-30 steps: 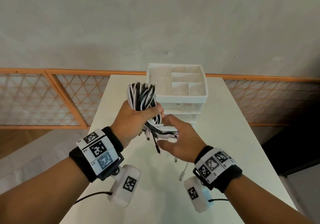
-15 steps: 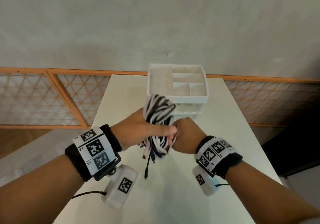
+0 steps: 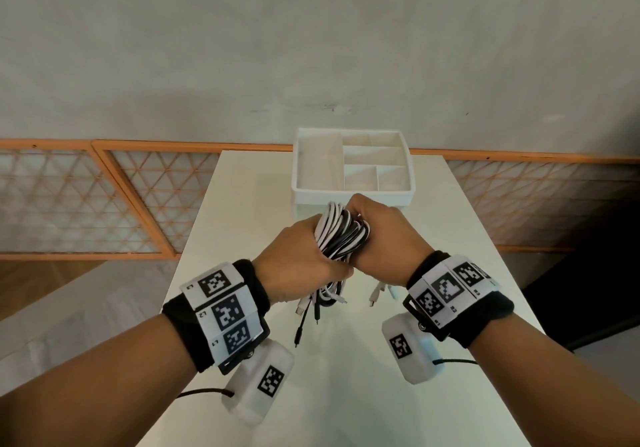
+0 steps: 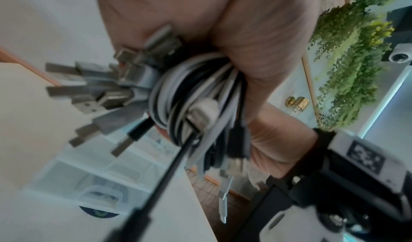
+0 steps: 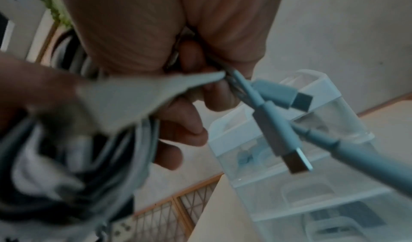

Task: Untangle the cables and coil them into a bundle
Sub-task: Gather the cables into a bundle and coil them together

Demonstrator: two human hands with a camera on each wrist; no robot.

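A coiled bundle of black and white cables (image 3: 341, 235) is held in the air above the white table (image 3: 346, 377), between both hands. My left hand (image 3: 301, 259) grips the bundle from the left, fingers wrapped round it (image 4: 196, 96). My right hand (image 3: 381, 238) grips it from the right, with white connector ends (image 5: 287, 140) sticking out past its fingers. Several plug ends (image 3: 311, 308) hang loose below the hands. The left wrist view shows metal USB plugs (image 4: 89, 87) fanning out beside the coil.
A white drawer organiser with open top compartments (image 3: 353, 166) stands on the table just beyond the hands. An orange-framed lattice railing (image 3: 104, 197) runs behind the table on both sides. The table's near part lies under my forearms.
The hands have come together and lifted slightly towards the organiser. The right hand went from handling loose ends below the coil to gripping the bundle itself, and the coil now lies tilted between both fists.
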